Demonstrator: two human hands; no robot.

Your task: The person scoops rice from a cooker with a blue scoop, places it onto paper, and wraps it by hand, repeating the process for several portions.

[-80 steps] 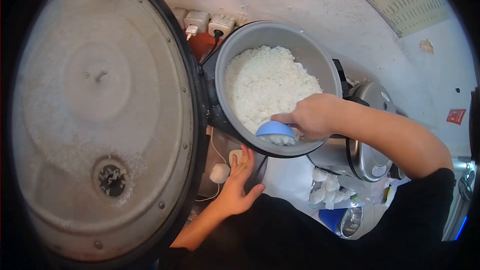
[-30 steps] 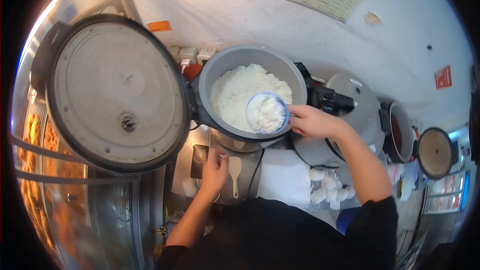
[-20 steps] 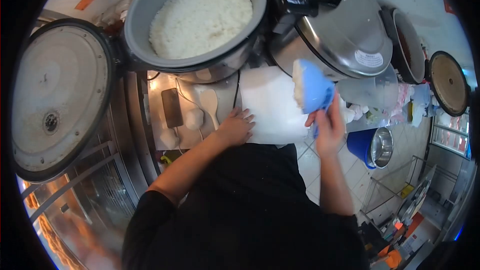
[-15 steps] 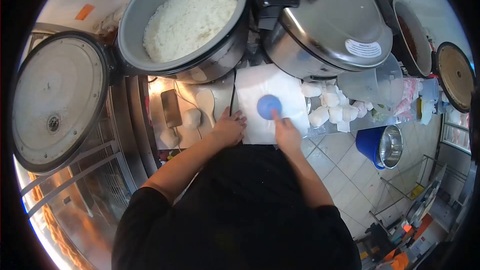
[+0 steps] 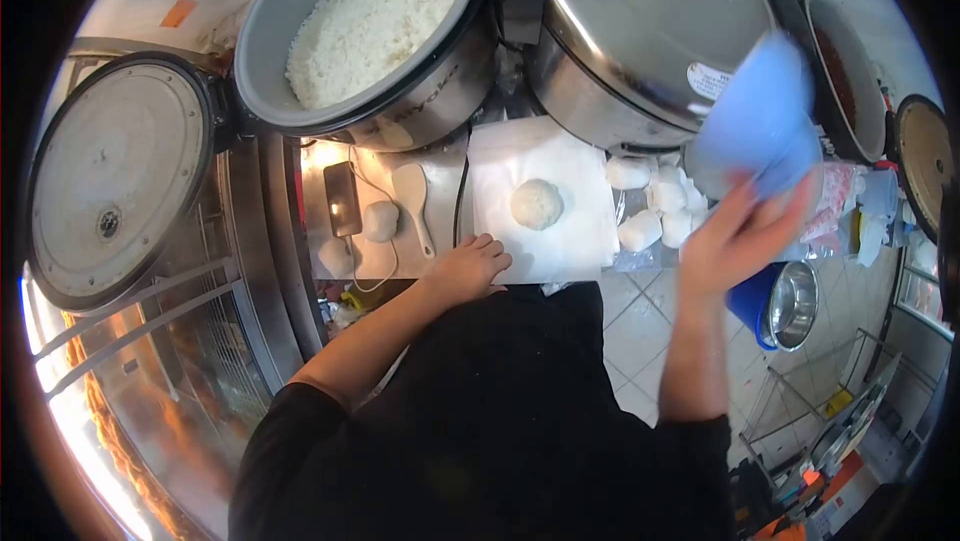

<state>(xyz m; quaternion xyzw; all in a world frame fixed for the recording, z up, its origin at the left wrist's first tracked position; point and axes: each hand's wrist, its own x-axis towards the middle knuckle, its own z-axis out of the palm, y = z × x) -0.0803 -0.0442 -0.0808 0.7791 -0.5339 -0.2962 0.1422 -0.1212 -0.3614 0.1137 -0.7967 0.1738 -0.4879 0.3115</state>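
A round ball of rice (image 5: 537,204) sits on the white paper sheets (image 5: 570,253) on the counter in front of me. At the near left edge of these sheets, my left hand (image 5: 472,266) rests with its fingers lying loosely and nothing in them. Raised to the right, my right hand (image 5: 735,241) grips a blue bowl (image 5: 757,111), smeared by motion. The bowl hangs in front of the lidded steel cooker and hides part of a clear tub behind it.
An uncovered cooker full of rice (image 5: 375,31) stands behind, beside a closed steel cooker (image 5: 630,51). White wrapped bundles (image 5: 640,231) lie right of the paper. A rice paddle (image 5: 411,203), a phone (image 5: 341,199) and two pale balls (image 5: 380,222) lie left. A blue bucket (image 5: 752,299) stands on the floor.
The blue bowl has come up off the paper and swung right in my right hand, uncovering the rice ball. My left hand has shifted slightly right and nearer me.
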